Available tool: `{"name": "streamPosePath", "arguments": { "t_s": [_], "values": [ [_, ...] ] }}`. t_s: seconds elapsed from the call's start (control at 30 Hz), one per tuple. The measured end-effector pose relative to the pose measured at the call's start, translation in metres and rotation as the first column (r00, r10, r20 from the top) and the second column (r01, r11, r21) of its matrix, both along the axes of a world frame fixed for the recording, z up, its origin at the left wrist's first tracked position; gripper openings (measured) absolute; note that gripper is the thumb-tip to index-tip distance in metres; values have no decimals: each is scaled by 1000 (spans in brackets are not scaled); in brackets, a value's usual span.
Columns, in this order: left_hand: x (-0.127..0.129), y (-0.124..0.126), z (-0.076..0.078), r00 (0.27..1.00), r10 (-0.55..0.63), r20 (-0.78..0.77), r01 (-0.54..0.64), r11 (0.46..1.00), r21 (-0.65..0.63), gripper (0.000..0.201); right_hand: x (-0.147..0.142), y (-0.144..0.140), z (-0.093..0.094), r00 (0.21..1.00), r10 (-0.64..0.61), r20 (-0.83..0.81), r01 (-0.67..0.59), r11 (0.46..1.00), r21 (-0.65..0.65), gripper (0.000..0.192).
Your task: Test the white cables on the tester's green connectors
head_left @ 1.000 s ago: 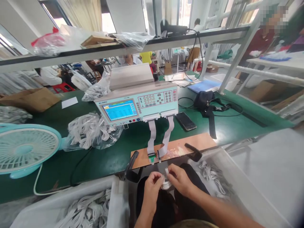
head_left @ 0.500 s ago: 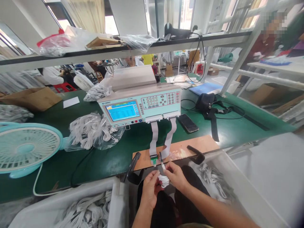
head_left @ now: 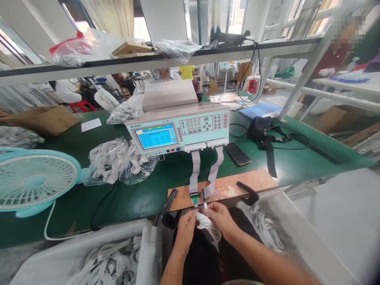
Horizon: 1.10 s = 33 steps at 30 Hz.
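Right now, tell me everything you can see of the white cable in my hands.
The white cable is a loose coil, smooth and plastic-looking, held between the left hand and right hand. The right hand pinches its white plug at the tip of the right ribbon cable; whether it is seated is unclear.

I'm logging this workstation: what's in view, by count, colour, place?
Table: one, green, centre
Instrument: one, grey and aqua, on table
Ribbon cables: two, grey, instrument's front
Board: one, tan, table's near edge
Clamps: two, black, board's ends
Fans: two, aqua and white, left
Bagged cables: uncounted, white, left
Phone: one, black, right of instrument
Pouch: one, black, right of phone
Folder: one, blue, behind pouch
Shelf: one, white, top
Bins: two, white, lower left and right
Loose cables: uncounted, whitish, in bins
Background people: several, clothing mixed, behind
Coiled cable: one, white, lower centre
Left hand: one, bare, holding coiled cable
Right hand: one, bare, holding cable's plug
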State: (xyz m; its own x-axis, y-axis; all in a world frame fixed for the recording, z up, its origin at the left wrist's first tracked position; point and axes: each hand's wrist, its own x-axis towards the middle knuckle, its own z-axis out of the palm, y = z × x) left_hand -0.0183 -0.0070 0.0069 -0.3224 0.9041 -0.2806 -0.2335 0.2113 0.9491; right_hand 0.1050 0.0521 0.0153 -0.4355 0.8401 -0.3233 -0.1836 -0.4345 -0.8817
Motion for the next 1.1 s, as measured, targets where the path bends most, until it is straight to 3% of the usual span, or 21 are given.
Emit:
{"name": "streamPosePath", "arguments": {
  "t_s": [0.3,0.5,0.63,0.73,0.8,0.9,0.93,1.0,1.1],
  "values": [
    [11,4,-18,985,168,-31,-165,983,86,35,2,2,1,999,12,36,-15,998,66,32],
    [22,8,-23,965,245,91,-253,963,93,34,1,3,0,998,45,38,-48,995,85,34],
    [26,7,-16,963,261,-71,-255,964,78,39,1,-1,-1,997,51,54,-56,995,84,36],
    [16,-10,5,932,274,-237,-256,961,103,36,1,-1,-8,996,20,89,-28,995,92,36],
    [-1,-30,23,860,293,-418,-231,954,193,29,1,1,-15,993,28,111,-39,995,93,33],
    [-50,-76,37,632,336,-699,-278,939,200,27,2,5,-24,991,37,131,-44,998,53,31],
    [-71,-94,35,537,313,-783,-344,929,136,28,3,6,-26,990,36,135,-42,998,39,31],
    [-117,-131,19,395,53,-917,-450,881,-143,30,4,7,-29,989,38,140,-42,999,29,31],
    [-171,-180,-19,393,-123,-911,-493,808,-322,33,5,7,-29,990,48,135,-55,997,48,32]
  ]
}}
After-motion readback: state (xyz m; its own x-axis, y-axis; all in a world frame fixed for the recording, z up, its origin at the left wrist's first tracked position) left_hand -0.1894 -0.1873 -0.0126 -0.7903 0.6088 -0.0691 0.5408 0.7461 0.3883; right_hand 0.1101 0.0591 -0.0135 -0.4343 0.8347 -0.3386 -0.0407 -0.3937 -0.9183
